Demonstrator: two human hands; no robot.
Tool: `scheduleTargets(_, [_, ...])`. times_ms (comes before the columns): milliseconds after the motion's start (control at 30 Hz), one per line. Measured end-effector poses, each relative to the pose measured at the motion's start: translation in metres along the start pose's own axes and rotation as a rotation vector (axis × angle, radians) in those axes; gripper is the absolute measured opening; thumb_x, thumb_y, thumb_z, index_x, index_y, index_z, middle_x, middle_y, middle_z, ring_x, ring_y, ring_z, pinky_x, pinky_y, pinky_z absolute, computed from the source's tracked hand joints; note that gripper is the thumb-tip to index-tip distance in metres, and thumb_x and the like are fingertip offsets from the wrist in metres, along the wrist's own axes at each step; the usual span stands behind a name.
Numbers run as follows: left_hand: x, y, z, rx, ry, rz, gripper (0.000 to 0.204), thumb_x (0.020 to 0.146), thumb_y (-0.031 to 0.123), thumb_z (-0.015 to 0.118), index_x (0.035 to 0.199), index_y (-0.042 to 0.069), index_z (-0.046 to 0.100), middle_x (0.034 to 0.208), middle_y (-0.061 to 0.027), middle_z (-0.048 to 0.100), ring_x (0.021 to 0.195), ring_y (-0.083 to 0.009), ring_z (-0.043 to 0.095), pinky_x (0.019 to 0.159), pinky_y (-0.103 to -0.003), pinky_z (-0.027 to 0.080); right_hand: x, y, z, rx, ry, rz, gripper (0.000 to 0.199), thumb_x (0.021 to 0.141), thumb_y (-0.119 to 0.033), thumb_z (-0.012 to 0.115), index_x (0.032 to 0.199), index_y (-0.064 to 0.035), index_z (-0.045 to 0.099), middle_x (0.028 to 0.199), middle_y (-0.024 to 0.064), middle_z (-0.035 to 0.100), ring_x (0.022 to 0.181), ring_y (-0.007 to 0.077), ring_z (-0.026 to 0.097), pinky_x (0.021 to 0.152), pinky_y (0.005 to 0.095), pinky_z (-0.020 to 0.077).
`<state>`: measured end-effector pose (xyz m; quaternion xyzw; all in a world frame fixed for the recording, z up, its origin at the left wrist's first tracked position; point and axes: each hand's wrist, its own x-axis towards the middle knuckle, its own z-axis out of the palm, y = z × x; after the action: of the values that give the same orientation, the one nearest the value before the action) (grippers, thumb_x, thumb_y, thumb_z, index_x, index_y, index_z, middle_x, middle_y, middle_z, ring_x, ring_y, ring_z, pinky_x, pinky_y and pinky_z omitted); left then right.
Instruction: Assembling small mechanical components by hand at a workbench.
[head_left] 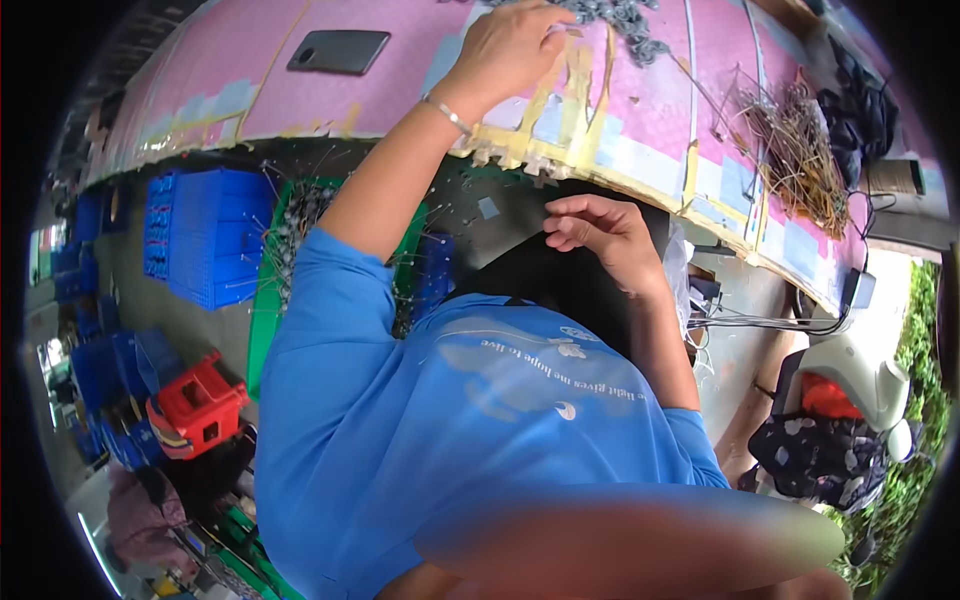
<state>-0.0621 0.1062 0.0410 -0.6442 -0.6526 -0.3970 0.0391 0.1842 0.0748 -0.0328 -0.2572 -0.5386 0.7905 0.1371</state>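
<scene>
Blue shirt [450, 400] nearest, just short of pink table [330, 95]; left hand [505, 50] over it, at grey clustered pieces [628, 22] probably heaped for easy reach, can't tell grip; right hand [605, 240] off table's near edge, half-open, apparently empty.

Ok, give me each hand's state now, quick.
Left hand: by the grey pieces; grip can't be told.
Right hand: half open, fingers curled, nothing visibly held.

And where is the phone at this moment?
In the head view, the phone lies at upper left on the pink tabletop, left of the left hand.
</scene>
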Motion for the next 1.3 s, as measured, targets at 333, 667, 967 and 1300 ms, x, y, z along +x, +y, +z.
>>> scheduleTargets(333, [0.052, -0.035, 0.054, 0.333, -0.177, 0.153, 0.005, 0.081, 0.006, 0.056, 0.078, 0.004, 0.059, 0.085, -0.0174, 0.062, 0.082, -0.0372, 0.064, 0.07, -0.046, 0.052, -0.013, -0.066, -0.074, -0.27, 0.416, -0.204, 0.023, 0.092, -0.01, 0.066, 0.111, 0.0024, 0.068, 0.092, 0.0069, 0.071, 0.078, 0.0117, 0.066, 0.071, 0.0248, 0.0525])
scheduleTargets(667, [0.022, -0.033, 0.02, 0.086, -0.272, 0.052, 0.02, 0.082, 0.012, 0.063, 0.099, 0.002, 0.068, 0.099, -0.0206, 0.065, 0.094, -0.0375, 0.063, 0.083, -0.044, 0.05, 0.032, -0.065, -0.114, -1.465, 0.974, -0.329, 0.027, 0.086, -0.033, 0.065, 0.099, -0.0092, 0.07, 0.079, 0.0166, 0.07, 0.075, 0.0352, 0.068, 0.069, 0.0422, 0.051])
scheduleTargets(967, [0.007, -0.067, 0.023, 0.261, -0.133, 0.187, 0.027, 0.081, 0.017, 0.071, 0.106, 0.006, 0.071, 0.102, -0.0161, 0.07, 0.08, -0.0292, 0.07, 0.074, -0.037, 0.057, 0.027, -0.066, -0.104, -1.49, 0.92, -0.238, 0.022, 0.086, -0.029, 0.065, 0.092, -0.008, 0.07, 0.077, 0.0171, 0.069, 0.075, 0.0364, 0.067, 0.068, 0.0434, 0.0509])
scheduleTargets(1300, [-0.027, -0.025, -0.003, -0.235, -0.171, -0.159, 0.028, 0.084, 0.02, 0.072, 0.108, 0.005, 0.069, 0.08, -0.0104, 0.07, 0.069, -0.0204, 0.07, 0.069, -0.033, 0.056, 0.007, -0.062, -0.087, -1.362, 0.895, -0.29, 0.022, 0.084, -0.027, 0.068, 0.093, -0.0062, 0.071, 0.084, 0.013, 0.069, 0.076, 0.0285, 0.068, 0.07, 0.038, 0.0509])
